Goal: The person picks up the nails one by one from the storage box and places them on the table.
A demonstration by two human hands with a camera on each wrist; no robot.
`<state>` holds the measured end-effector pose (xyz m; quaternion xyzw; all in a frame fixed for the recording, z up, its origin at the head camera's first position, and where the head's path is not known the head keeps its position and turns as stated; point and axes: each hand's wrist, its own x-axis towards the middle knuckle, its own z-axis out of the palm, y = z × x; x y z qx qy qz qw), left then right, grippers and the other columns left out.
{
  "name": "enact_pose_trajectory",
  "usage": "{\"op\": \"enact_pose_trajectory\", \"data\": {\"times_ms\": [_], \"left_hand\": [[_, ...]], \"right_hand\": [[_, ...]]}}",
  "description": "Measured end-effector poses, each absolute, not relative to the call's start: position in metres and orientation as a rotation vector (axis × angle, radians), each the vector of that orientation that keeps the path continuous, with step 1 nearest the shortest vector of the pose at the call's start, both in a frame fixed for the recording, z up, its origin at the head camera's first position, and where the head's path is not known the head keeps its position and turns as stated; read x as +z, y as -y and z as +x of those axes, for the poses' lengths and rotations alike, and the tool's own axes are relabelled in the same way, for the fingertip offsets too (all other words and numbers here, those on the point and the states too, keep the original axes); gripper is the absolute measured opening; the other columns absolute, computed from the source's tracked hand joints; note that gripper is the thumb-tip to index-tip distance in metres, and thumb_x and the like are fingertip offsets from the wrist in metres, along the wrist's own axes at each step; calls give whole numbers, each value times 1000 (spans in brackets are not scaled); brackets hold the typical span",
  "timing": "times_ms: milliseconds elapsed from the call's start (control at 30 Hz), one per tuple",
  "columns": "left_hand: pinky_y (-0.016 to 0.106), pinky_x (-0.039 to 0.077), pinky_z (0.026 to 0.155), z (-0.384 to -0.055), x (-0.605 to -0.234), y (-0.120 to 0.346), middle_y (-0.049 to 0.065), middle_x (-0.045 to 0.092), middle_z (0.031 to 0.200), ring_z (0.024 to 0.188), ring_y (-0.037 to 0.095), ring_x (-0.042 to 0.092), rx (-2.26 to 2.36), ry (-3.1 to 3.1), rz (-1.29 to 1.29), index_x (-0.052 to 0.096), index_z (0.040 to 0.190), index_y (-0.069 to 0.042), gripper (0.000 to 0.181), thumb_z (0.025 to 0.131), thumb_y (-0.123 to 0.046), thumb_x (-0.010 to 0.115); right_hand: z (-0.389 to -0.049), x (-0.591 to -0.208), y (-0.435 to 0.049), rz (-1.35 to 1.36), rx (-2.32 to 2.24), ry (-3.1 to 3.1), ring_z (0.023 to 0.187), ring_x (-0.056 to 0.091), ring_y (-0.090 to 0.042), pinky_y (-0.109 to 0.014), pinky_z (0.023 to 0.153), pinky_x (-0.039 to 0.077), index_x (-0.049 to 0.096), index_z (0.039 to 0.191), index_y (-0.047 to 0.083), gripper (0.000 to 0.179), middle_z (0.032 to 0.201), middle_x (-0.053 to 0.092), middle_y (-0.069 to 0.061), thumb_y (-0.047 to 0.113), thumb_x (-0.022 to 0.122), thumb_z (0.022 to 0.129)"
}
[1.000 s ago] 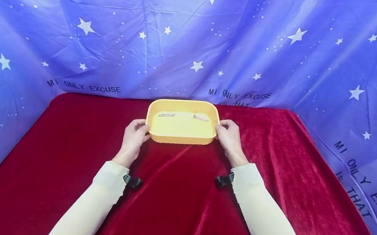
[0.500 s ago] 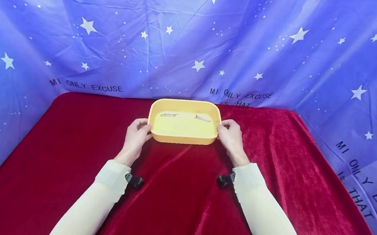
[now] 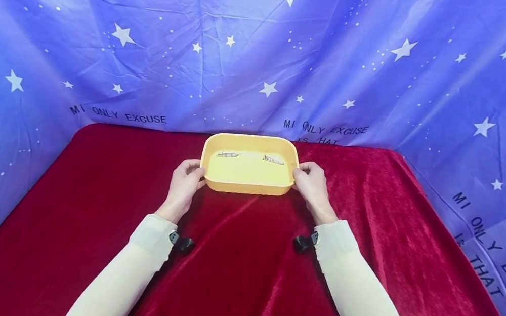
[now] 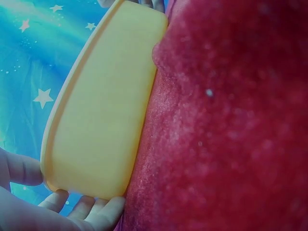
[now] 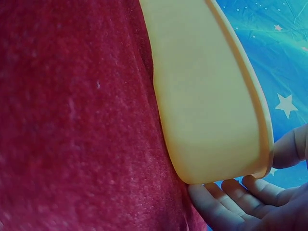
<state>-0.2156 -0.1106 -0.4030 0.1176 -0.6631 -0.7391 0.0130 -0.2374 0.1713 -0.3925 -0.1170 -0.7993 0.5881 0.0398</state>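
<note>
A shallow yellow plastic tray (image 3: 246,188) with rounded corners sits toward the far side of the red cloth. On its floor lie two small groups of thin metal, pin-like pieces, one group on the left (image 3: 228,154) and one on the right (image 3: 273,160). My left hand (image 3: 184,182) grips the tray's left end, thumb at the rim and fingers against the outer wall. The right end is held the same way by my right hand (image 3: 312,186). Both wrist views show the tray's outer front wall (image 4: 103,106) close against the cloth, fingertips (image 5: 204,197) low on its side.
Red velvet cloth (image 3: 232,278) covers the table, with soft folds running toward the front. Behind and at both sides hangs a blue curtain (image 3: 243,65) with white stars and black lettering. Each wrist wears a black camera, left (image 3: 182,243) and right (image 3: 304,243).
The whole head view has shifted slightly, so everything appears a little farther right. Tray, metal pieces and both hands keep their places relative to one another.
</note>
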Motion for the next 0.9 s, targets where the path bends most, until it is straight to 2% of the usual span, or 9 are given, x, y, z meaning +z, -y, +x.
{"op": "enact_pose_trajectory", "data": {"times_ms": [400,600,733,900], "left_hand": [[39,49,94,-216,-403,113,22,51,121,110,25,54,-2311,2050,371,48,126,7,34,93,-4,50],[39,49,94,-216,-402,113,21,52,119,108,25,55,-2311,2057,372,49,125,6,34,93,-4,49],[39,50,93,-216,-402,113,21,53,118,108,25,55,-2320,2047,356,49,124,7,33,93,-3,50],[41,49,94,-215,-400,113,23,52,121,110,27,55,-2322,2052,332,49,125,8,34,92,-3,50]], "right_hand": [[-238,-388,-169,-357,1880,2453,93,63,-34,-42,77,56,54,112,-8,33,100,54,-20,12,47,86],[-240,-384,-177,-308,1828,2474,86,60,-27,-43,81,55,54,115,-8,35,98,54,-18,12,47,87],[-242,-379,-184,-254,1712,2511,88,57,-26,-36,81,54,56,118,-6,36,101,57,-16,14,49,88],[-244,-373,-186,-194,1620,2514,95,55,-25,-27,78,45,60,115,-2,33,108,61,-14,15,53,88]]}}
